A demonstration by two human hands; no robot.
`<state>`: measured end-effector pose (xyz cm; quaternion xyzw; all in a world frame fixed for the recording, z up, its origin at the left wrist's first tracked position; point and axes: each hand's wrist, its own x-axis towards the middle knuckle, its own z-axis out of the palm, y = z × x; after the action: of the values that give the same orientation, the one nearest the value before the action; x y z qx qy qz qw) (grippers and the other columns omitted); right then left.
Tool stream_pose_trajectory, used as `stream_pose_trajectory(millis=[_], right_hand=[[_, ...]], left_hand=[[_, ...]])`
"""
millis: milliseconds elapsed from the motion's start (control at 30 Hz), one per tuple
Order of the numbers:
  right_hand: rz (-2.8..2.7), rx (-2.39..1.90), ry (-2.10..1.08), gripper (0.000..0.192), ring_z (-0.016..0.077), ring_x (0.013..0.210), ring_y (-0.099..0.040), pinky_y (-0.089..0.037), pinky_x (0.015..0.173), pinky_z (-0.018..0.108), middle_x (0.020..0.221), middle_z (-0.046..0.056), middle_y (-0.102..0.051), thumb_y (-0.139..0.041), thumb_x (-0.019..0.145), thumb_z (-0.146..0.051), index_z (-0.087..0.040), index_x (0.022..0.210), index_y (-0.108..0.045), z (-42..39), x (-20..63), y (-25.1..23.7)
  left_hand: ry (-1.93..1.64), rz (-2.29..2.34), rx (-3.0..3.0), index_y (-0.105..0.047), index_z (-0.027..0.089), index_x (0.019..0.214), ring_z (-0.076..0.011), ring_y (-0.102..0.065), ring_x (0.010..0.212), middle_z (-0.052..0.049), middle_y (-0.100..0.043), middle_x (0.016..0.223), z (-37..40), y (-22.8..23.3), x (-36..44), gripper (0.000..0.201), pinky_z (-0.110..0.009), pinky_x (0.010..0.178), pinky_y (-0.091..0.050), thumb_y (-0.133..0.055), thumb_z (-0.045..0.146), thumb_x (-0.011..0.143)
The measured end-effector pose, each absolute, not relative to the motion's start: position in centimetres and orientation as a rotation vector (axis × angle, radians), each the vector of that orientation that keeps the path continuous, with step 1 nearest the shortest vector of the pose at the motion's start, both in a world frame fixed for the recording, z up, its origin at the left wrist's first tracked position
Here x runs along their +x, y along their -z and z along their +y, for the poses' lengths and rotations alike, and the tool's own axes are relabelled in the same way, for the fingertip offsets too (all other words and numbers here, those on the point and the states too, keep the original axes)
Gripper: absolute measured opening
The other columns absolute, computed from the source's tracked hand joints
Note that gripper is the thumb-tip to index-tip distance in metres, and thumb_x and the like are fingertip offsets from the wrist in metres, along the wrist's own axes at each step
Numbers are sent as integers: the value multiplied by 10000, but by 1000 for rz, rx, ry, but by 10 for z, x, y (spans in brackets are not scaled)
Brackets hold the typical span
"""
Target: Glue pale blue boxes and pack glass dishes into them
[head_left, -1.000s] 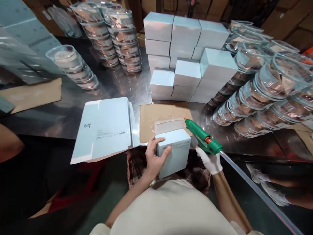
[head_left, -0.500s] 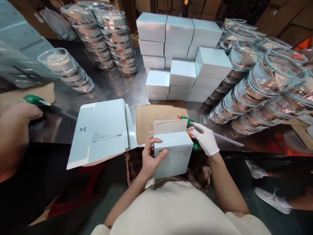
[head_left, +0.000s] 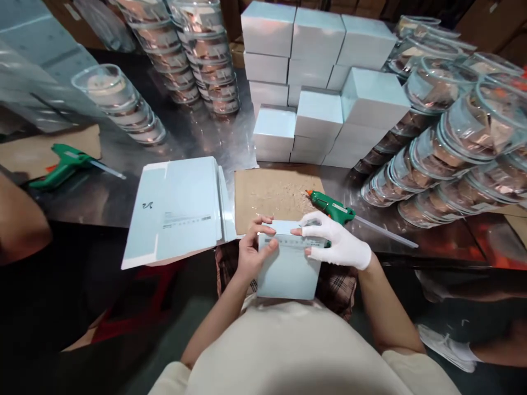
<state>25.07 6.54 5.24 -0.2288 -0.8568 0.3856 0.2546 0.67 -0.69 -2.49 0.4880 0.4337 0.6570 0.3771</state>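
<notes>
- Both hands, head view: left hand (head_left: 250,253), bare, grips the left side of a pale blue box (head_left: 288,269), thumb on the near face, fingers curled over the top-left corner.
- Right hand (head_left: 337,242), in a white glove, lies flat along the top edge of the same box, fingers pointing left and pressing down on the closed flap.
- Box position: at the near edge of the desk (head_left: 197,137), held over the person's lap, just in front of a brown cardboard sheet (head_left: 272,192).
- Green glue gun (head_left: 329,205) lies on the desk just beyond the gloved hand, apart from it, orange nozzle on the cardboard sheet, a clear glue stick trailing right.
- Flat unfolded carton blanks (head_left: 179,206) lie left of the cardboard sheet, overhanging the near edge.
- Finished pale blue boxes (head_left: 321,82) are stacked toward the far edge, centre.
- Clear lidded round containers stand in columns at far left (head_left: 123,107) and lean in rows along the right side (head_left: 453,142).
- Second green glue gun (head_left: 66,163) lies near the left edge on another cardboard piece; part of another person's arm (head_left: 20,225) shows beside it.
</notes>
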Motion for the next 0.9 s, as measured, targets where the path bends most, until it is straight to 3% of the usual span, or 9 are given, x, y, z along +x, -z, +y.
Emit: stream_pose_trajectory(millis=[167,233,333,433,500,567,667,800,900], right_hand=[[-2367,-617,-959,316,220,1182,-641,-557,1058,433,1222,101,-638,-694,986,-439,-265,1246,-743,61,249,-44],[-2248,-768,-760,493,276,1293,-595,-525,1108,499,1328,126,-596,-717,942,-562,-280,1344,-676,49,251,-33],[-2102,-885,-234,893,390,1408,-488,-361,1215,664,1421,125,-548,-838,698,-759,-342,1443,-578,22,250,-8],[-2237,-715,337,636,296,1211,-616,-181,1286,661,1206,-28,-685,-886,720,-616,-548,1295,-623,4,242,15],[-2274,-614,596,446,215,1065,-661,-141,1307,598,1088,-103,-732,-850,814,-478,-608,1188,-646,10,235,19],[-2287,-619,677,383,219,1098,-667,-145,1308,586,1125,-90,-752,-796,865,-495,-548,1220,-661,36,224,8],[-2323,-776,646,526,304,1317,-584,-182,1290,610,1294,30,-723,-743,886,-559,-372,1367,-642,108,196,-33],[-2387,-1124,552,643,363,1467,-459,-224,1273,632,1568,150,-546,-687,938,-393,-210,1533,-527,222,138,-91],[-2432,-1308,510,647,397,1481,-450,-198,1270,693,1596,212,-505,-636,942,-260,-92,1549,-484,281,104,-109]], left_hand=[[-1600,1072,1344,-728,220,885,-281,-692,1183,-92,-717,1087,-10,11,5,272,-472,1084,-520,-800,482,879],[-1657,1138,1237,-731,219,899,-263,-699,1169,-73,-728,1060,-10,6,2,270,-435,1088,-517,-828,467,856],[-1846,1342,795,-707,226,967,-188,-718,989,-26,-731,1019,-5,0,-5,348,-316,936,-563,-875,482,802],[-1832,1345,437,-662,239,1065,-155,-708,816,-3,-729,945,3,-4,-13,500,-270,786,-579,-897,550,751],[-1786,1262,374,-617,269,1240,-209,-746,969,-53,-746,1089,7,-5,-17,670,-312,852,-601,-862,652,747],[-1844,1198,385,-462,353,1471,-273,-670,1297,-115,-660,1397,8,-3,-19,860,-377,981,-591,-750,780,782],[-2059,1223,572,-217,464,1599,-266,-368,1600,-111,-403,1679,1,4,-20,932,-440,1158,-497,-659,796,848],[-2153,1368,1026,-266,385,1600,-284,-421,1561,-155,-498,1579,-20,6,-24,837,-496,1194,-465,-677,651,921],[-2125,1596,1236,-392,302,1546,-297,-527,1469,-169,-551,1504,-35,-3,-49,754,-496,1179,-476,-722,563,921]])
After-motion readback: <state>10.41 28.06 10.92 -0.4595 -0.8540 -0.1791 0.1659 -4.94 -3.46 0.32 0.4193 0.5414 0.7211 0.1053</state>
